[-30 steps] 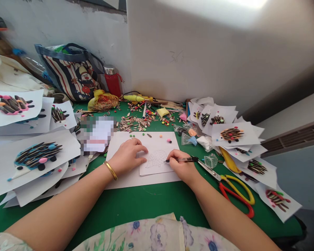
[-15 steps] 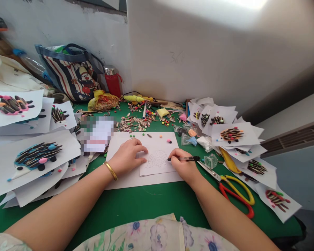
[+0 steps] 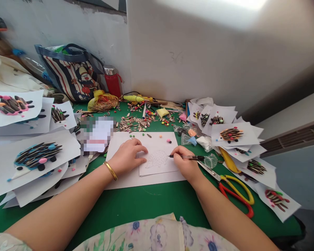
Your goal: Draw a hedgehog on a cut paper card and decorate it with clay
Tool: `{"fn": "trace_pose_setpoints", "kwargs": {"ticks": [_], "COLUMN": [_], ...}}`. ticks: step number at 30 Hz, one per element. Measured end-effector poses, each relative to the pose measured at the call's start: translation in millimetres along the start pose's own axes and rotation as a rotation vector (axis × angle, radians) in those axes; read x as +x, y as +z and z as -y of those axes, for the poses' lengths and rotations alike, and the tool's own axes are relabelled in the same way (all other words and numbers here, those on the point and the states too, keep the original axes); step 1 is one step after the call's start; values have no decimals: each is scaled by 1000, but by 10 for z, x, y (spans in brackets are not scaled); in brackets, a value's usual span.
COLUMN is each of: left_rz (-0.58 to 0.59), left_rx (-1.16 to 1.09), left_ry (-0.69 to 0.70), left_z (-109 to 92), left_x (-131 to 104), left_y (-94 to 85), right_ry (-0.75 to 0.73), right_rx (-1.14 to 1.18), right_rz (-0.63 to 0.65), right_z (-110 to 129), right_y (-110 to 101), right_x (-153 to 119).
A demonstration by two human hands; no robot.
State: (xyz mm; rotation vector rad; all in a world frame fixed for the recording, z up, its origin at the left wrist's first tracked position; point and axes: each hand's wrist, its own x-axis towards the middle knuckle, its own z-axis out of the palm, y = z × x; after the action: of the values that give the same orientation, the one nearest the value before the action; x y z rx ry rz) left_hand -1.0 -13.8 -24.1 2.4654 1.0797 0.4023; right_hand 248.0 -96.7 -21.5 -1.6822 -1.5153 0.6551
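- Fingers (image 3: 176,150) of the right hand (image 3: 187,164) closed around a black pen (image 3: 193,158); tip points left, just beside the drawing's right edge. Can't tell if the tip touches paper.
- Left hand (image 3: 127,153): gripping nothing, fingers loosely bent, thumb apart from index. Rests on the paper, thumb and index over the left side of the small white sheet (image 3: 167,168).
- Hedgehog line drawing (image 3: 157,158) on that sheet, between the 2 hands. Body covered in small marks, snout to the left, feet along the bottom.
- Small sheet lies on a large white sheet (image 3: 120,183), which sits on the green table (image 3: 136,202).
- Far edge of the large sheet: a few clay balls (image 3: 161,136) (green, orange, pink, black) plus 1 dark seed (image 3: 149,135).
- Behind it: seed pile (image 3: 132,123), more coloured bits.
- Right of the pen hand: scissors (image 3: 237,197), 1 yellow and 1 red handle, blades toward the hand. Clear plastic bag (image 3: 210,160) just beyond the pen's back end.
- Left of the left hand: phone (image 3: 98,134), mostly pixelated, unreadable.
- Hedgehog cards stacked both sides: left stack (image 3: 65,139), right stack (image 3: 253,129).
- Back left: striped bag (image 3: 68,75), red bottle (image 3: 113,83).
- Gold bangle (image 3: 110,170) on the left wrist.
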Motion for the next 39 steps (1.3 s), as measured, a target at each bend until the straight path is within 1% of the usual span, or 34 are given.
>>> {"fn": "trace_pose_setpoints", "kwargs": {"ticks": [3,5,7,9,11,13,17,21,23,27,30,33,36,39], "left_rz": [7,10,15,20,20,18,11,10,15,29,20,8,-3,6], "left_rx": [0,0,2,3,2,1,-5,-6,-6,-9,11,55,114,151], "left_ry": [-6,-8,-10,-12,-13,-9,4,3,2,10,6,14,41,74], "left_z": [-4,-7,-9,-11,-11,-9,-2,-1,-1,-10,-37,-70,-89,-97], "left_x": [-2,-4,-5,-4,-2,-1,0,-1,-3,-11,-21,-37,-55,-73], "left_y": [-9,-15,-19,-20,-18,-15,-10,-18,-27,-48,-64,-76,-82,-80], "right_ry": [-73,-181,-291,-337,-319,-282,-225,-224,-233,-233,-215,-201,-201,-193], "right_rx": [-45,-118,-248,-413,-550,-639,-720,-688,-657,-689,-765,-790,-735,-677], "right_rz": [-76,-110,-111,-76,-40,-14,-33,-123,-142,-75,-12,25,30,6], "right_z": [-12,-44,-100,-170,-233,-272,-268,-217,-183,-81,5,52,61,77], "right_y": [-49,-101,-161,-219,-259,-280,-282,-235,-191,-99,-41,12,37,10], "right_x": [28,53,80,105,126,141,152,151,163,262,408,550,618,599]}}
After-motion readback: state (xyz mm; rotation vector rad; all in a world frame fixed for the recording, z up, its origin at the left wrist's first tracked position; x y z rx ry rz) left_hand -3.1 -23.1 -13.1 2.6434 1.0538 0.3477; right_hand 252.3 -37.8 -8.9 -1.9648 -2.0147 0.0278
